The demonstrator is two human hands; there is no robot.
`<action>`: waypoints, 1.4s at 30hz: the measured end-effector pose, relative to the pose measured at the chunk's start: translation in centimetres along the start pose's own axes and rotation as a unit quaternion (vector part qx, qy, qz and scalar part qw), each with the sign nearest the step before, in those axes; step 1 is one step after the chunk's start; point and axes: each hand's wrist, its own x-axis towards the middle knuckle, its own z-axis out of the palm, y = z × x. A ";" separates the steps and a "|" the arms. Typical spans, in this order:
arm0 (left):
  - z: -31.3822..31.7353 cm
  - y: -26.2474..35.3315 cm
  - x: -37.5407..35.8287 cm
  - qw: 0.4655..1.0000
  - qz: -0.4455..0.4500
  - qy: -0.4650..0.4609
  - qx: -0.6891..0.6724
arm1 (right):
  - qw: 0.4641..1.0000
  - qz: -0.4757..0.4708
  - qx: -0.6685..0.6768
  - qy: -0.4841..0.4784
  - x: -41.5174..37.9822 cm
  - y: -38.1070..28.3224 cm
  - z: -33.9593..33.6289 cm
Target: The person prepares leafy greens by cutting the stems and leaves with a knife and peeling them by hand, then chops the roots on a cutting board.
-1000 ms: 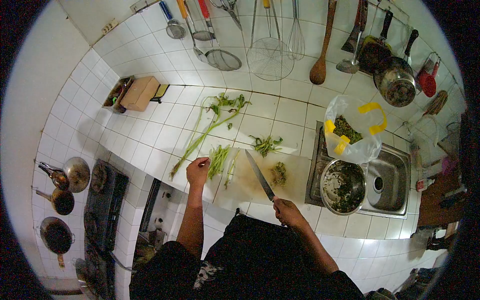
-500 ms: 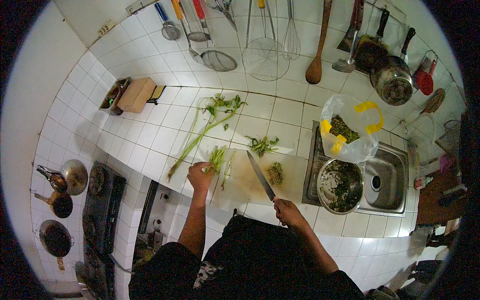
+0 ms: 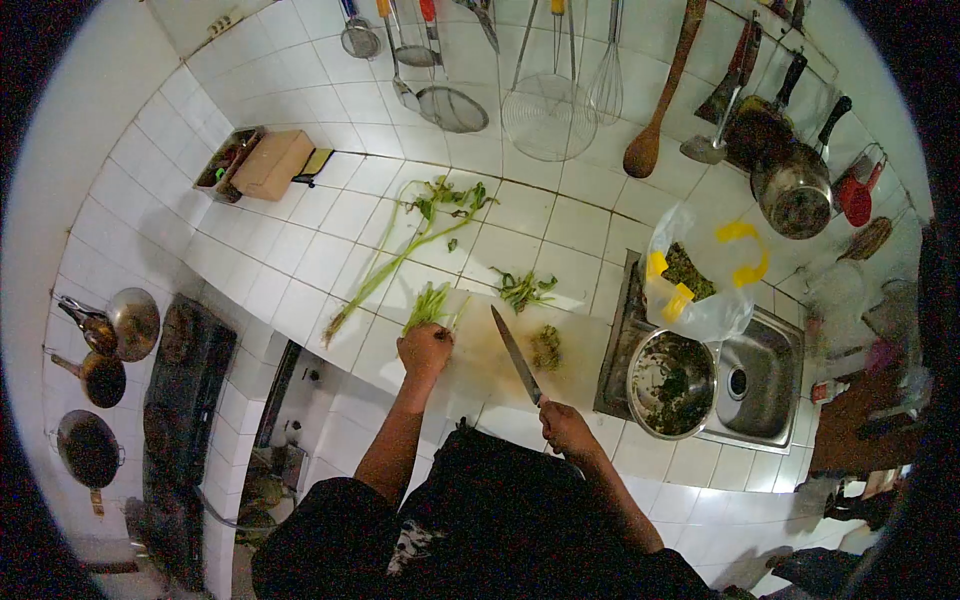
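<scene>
While bowl (image 3: 671, 385) sits right, stems (image 3: 378, 280) left

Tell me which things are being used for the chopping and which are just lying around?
In use:
left hand gripping the bunch of green stems
right hand holding the knife
cutting board
chopped greens

Just lying about:
long leafy stalk
brown box
wooden spoon
whisk
pans

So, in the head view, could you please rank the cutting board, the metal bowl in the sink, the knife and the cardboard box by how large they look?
1. Cutting board, largest.
2. Metal bowl.
3. Knife and cardboard box: the knife looks longer but far thinner, and the box sits farther from the camera, so I would not rank these two.
</scene>
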 end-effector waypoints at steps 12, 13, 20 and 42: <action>-0.3 0.2 -0.1 0.963 0.059 -0.035 -0.262 | 1.000 -0.009 0.016 0.016 0.6 1.4 -0.4; -0.2 0.5 -0.2 0.962 0.058 -0.036 -0.264 | 0.999 -0.001 0.031 0.016 0.7 1.1 -0.2; 1.4 0.9 0.1 0.980 0.164 -0.058 -0.098 | 0.995 0.002 -0.012 0.096 3.5 2.5 1.1; 2.5 3.1 1.3 0.962 0.240 -0.050 -0.119 | 0.922 -0.039 -0.316 0.222 4.2 1.9 4.7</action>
